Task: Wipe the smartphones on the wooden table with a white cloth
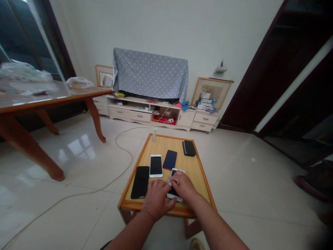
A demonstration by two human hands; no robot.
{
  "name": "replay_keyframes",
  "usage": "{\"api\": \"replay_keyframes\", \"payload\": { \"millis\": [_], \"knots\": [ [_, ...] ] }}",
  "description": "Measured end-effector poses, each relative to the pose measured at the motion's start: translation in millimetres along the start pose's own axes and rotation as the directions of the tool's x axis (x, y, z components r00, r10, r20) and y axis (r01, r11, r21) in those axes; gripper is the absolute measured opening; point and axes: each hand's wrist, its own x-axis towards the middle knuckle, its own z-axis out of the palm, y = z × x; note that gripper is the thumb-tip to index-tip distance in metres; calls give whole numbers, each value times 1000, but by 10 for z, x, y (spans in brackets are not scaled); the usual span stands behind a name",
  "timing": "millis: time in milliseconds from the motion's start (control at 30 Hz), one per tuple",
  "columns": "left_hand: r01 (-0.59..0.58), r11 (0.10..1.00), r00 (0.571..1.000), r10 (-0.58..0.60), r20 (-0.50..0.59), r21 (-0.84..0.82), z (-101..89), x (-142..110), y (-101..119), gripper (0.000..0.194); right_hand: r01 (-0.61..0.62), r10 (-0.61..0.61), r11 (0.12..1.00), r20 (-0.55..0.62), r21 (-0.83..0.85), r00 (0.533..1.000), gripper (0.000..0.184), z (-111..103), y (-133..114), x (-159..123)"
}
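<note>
Head view, items as I am seeing them over the link:

- Table (pixel 188 166): standing low before the wearer, its raised rim running round the top.
- Handled phone (pixel 173 192): lying screen up near the near edge, right of the middle, partly hidden by the hands.
- Right hand (pixel 183 185): closing its fingertips on a wipe (pixel 169 180), pale and crumpled, and holding it over the handled phone. I am unable to make out its material.
- Left hand (pixel 157 198): bending its fingers loosely and resting at the left side of the handled phone, thumb reaching toward its lower end. Whether it is gripping, I cannot tell.
- Black phone (pixel 141 182): lying by the near left corner, just beside the left hand.
- White phone (pixel 156 165): lying screen up, between the black phone and the blue phone.
- Blue phone (pixel 170 160): lying aslant near the middle, beyond the handled phone.
- Dark stack (pixel 189 148): two flat pieces overlapping near the far right corner.
- Bottle (pixel 154 136): standing upright with its pump at the far left corner.

Progress: I am judging the handled phone to be midway through handling, both hands being at it. The other flat pieces are lying out of the hands' grasp; I am finding no sign showing which are done and which are left.
</note>
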Motion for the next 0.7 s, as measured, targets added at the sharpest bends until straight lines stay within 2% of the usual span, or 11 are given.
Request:
{"api": "replay_keyframes", "payload": {
  "millis": [133, 200, 367, 567, 700],
  "knots": [
    [1, 1000, 1000, -1, 15, 4, -5, -2, -2, 29, -126, 125, 992, -102, -1, 987, 24, 33, 9, 77],
    [1, 1000, 1000, -1, 13, 5, -4, -3, -7, 30, -109, 109, 994, -90, 5, 990, 23, 48, -4, 55],
    [1, 1000, 1000, -1, 3, 20, 8, 0, -20, 32, -17, 16, 999, 38, 35, 999, 23, 61, -30, -49],
    [-5, 1000, 1000, 5, 16, 7, -9, -5, -16, 31, -146, 150, 988, -124, 40, 981, 25, 58, 54, 80],
    [3, 1000, 1000, -3, 10, 9, -7, -3, -16, 32, -100, 103, 993, -46, 55, 994, 22, 69, 31, 43]
  ]
}}
